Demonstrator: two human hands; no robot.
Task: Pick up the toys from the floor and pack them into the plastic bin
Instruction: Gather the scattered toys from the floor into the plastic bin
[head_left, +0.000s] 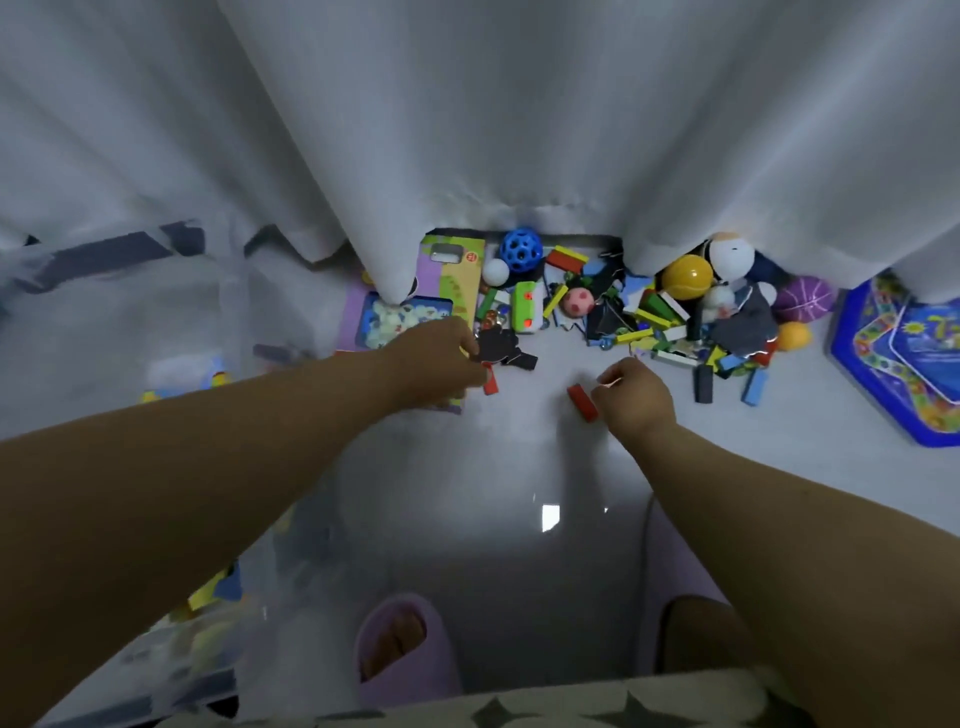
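Gathering underway: left hand (441, 358) grips a black toy (501, 349), right hand (631, 397) pinches a red block (582, 401); bin (171, 613) next.

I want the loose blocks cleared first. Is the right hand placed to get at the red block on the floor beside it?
Probably yes. The right hand is right next to the red block, with only bare floor around it and nothing lying over the block.
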